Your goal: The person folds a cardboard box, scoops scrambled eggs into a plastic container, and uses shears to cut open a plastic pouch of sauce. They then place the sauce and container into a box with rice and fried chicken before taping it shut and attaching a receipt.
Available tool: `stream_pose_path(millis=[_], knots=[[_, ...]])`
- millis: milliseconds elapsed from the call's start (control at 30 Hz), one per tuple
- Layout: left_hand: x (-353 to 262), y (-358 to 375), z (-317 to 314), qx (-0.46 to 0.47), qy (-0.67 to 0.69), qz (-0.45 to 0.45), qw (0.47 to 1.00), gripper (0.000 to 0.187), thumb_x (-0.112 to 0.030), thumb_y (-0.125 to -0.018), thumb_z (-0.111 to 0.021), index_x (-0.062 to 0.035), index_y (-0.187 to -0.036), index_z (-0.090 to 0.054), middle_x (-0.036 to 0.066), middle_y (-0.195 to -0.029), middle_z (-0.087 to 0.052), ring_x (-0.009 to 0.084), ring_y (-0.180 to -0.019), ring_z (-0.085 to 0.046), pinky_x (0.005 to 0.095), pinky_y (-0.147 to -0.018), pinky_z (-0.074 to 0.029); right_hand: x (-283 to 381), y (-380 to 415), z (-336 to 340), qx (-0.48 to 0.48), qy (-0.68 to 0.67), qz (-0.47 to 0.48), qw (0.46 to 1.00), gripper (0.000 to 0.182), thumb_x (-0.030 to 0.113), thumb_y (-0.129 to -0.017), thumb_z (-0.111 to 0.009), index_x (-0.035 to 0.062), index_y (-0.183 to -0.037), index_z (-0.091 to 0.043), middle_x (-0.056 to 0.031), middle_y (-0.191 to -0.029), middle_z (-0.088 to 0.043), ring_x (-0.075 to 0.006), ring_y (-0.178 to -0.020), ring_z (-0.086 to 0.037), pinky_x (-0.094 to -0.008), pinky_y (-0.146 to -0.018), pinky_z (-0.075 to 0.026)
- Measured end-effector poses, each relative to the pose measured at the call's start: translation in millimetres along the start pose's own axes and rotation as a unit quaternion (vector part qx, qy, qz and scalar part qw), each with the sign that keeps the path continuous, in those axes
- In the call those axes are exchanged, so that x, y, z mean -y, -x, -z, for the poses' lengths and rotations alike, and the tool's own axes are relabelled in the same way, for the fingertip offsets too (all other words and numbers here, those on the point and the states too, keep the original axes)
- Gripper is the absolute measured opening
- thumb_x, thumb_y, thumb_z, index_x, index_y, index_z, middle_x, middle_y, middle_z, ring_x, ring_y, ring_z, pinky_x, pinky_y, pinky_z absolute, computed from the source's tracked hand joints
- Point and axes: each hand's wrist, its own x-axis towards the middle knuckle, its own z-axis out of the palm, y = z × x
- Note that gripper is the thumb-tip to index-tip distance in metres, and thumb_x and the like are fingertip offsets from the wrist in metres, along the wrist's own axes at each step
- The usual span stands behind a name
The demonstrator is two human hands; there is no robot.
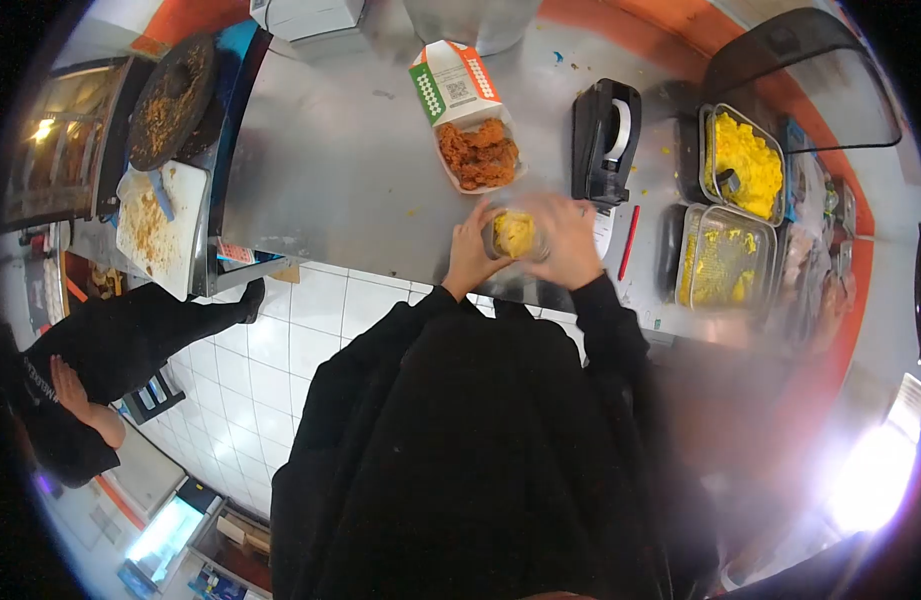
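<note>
Both hands are at a small clear cup point(513, 234) of pale yellow food near the counter's front edge. My left hand point(470, 250) wraps round the cup's left side. On its right side my right hand point(568, 243) is closed round the rim, its fingers partly blurred. Just beyond the cup stands an open paper box point(456, 92), white, green and orange, with reddish-brown fried pieces point(477, 155) in it. A black tape dispenser point(606, 140) is to the right of the box, beyond my right hand.
A red pen point(629, 243) lies right of my right hand. Farther right are two metal trays with yellow food point(748, 165) and a dark mesh lid point(830, 80). At left are a stone mortar point(172, 100) and a white board point(165, 230); a person in black point(110, 350) is nearby.
</note>
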Motion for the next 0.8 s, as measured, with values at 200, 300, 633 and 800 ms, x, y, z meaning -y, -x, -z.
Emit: stream_pose_path(millis=[200, 300, 633, 800], knots=[[15, 3, -11, -0.01, -0.011, -0.024, 1.0, 0.098, -0.032, -0.052, -0.078, -0.0048, -0.131, -0.026, 0.011, -0.119, -0.048, 0.0266, -0.107, -0.044, 0.0389, -0.09, -0.029, -7, 7, -33, 0.022, 0.017, 0.031, 0.999, 0.08, 0.021, -0.05, -0.075, 0.0173, -0.122, -0.042, -0.0031, -0.125, -0.042, -0.0235, -0.112, -0.041, -0.0481, -0.095, -0.024], [7, -1, 4, 0.054, -0.043, -0.066, 0.995, 0.099, -0.034, -0.053, -0.078, -0.0052, -0.131, -0.024, 0.014, -0.121, -0.045, 0.0287, -0.106, -0.044, 0.0391, -0.089, -0.031, -21, 6, -42, 0.044, -0.109, 0.042, 0.992, 0.08, 0.014, -0.053, -0.074, 0.0151, -0.125, -0.039, -0.0068, -0.128, -0.039, -0.0271, -0.118, -0.036, -0.0433, -0.098, -0.027], [-18, -10, -30, -0.058, 0.018, 0.105, 0.993, 0.032, -0.021, -0.09, -0.036, 0.0039, -0.111, -0.04, 0.024, -0.102, -0.044, 0.0387, -0.096, -0.043, 0.0419, -0.083, -0.036, -24, 10, -77, -0.061, -0.241, 0.014, 0.969, 0.064, 0.009, -0.065, -0.066, 0.0041, -0.123, -0.039, -0.0162, -0.125, -0.04, -0.0334, -0.119, -0.034, -0.0367, -0.101, -0.027], [-18, -7, -41, -0.117, 0.037, 0.112, 0.986, 0.026, -0.018, -0.09, -0.038, 0.0053, -0.101, -0.041, 0.025, -0.098, -0.044, 0.0388, -0.093, -0.042, 0.0433, -0.08, -0.034, -15, -5, -121, -0.293, -0.213, -0.259, 0.895, 0.025, 0.022, -0.081, -0.052, -0.0014, -0.091, -0.05, -0.0169, -0.092, -0.05, -0.0318, -0.09, -0.046, -0.04, -0.077, -0.036]])
